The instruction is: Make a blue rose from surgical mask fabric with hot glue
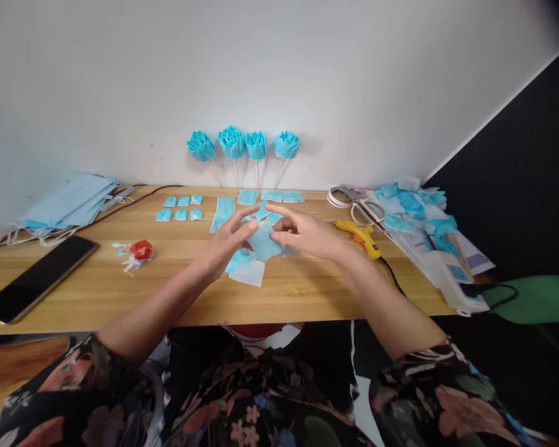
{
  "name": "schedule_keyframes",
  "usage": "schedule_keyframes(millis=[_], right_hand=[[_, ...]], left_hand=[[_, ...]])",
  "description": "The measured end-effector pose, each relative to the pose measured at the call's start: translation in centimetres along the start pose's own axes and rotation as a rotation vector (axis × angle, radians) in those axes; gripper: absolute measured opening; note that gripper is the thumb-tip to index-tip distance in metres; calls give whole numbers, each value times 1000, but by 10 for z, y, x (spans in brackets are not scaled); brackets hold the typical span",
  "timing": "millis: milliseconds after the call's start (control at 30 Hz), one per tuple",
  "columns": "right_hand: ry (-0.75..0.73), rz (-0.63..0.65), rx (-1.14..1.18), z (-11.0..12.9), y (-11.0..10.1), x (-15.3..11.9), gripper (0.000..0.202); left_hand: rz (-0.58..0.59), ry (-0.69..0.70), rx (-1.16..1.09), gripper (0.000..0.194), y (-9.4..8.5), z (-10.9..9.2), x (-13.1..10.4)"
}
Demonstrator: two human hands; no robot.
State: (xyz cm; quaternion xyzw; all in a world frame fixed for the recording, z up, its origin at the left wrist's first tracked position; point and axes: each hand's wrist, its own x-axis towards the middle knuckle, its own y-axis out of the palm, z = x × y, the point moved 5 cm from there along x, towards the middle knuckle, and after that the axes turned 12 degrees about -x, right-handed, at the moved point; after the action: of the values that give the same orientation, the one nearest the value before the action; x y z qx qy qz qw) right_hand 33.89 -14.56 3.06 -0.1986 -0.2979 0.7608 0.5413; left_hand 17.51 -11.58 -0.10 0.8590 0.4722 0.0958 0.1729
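Four blue flowers (pixel 231 143) stand finished against the wall; loose petals (pixel 169 202) lie unused on the table (pixel 190 304). Left hand (pixel 235 234) and right hand (pixel 295 231) curl over blue pieces (pixel 264 242), perhaps pinching them; their grip is unclear.

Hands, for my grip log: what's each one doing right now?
Left hand: fingers curved at the blue pieces; grip can't be told.
Right hand: fingers curved there too; grip can't be told.

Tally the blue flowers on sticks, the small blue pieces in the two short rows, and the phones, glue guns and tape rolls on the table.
Blue flowers: 4
Small blue pieces: 6
Phone: 1
Yellow glue gun: 1
Tape roll: 1
Total: 13
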Motion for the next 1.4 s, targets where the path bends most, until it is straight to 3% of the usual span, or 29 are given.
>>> schedule_keyframes(millis=[100,233,467,667,800,933,1200,1400], right_hand=[[3,-70,-72,0,4,4,68],[3,-124,-124,-3,0,5,66],[23,-237,210,-16,-29,0,48],[62,-222,297,-45,6,19,52],[22,-250,260,-51,24,19,49],[25,-355,163,-44,24,10,30],[53,-503,130,-41,16,1,26],[78,-491,146,-43,15,1,31]], left_hand=[[-21,42,88,66,3,-2,6],[-51,118,66,50,1,0,17],[-105,174,14,43,-8,3,23],[-91,165,-8,45,-9,10,20],[-110,152,-25,44,-14,15,20],[-136,127,-35,44,-19,18,19],[-118,27,-262,51,-20,25,19],[-73,76,-75,67,-18,24,18]])
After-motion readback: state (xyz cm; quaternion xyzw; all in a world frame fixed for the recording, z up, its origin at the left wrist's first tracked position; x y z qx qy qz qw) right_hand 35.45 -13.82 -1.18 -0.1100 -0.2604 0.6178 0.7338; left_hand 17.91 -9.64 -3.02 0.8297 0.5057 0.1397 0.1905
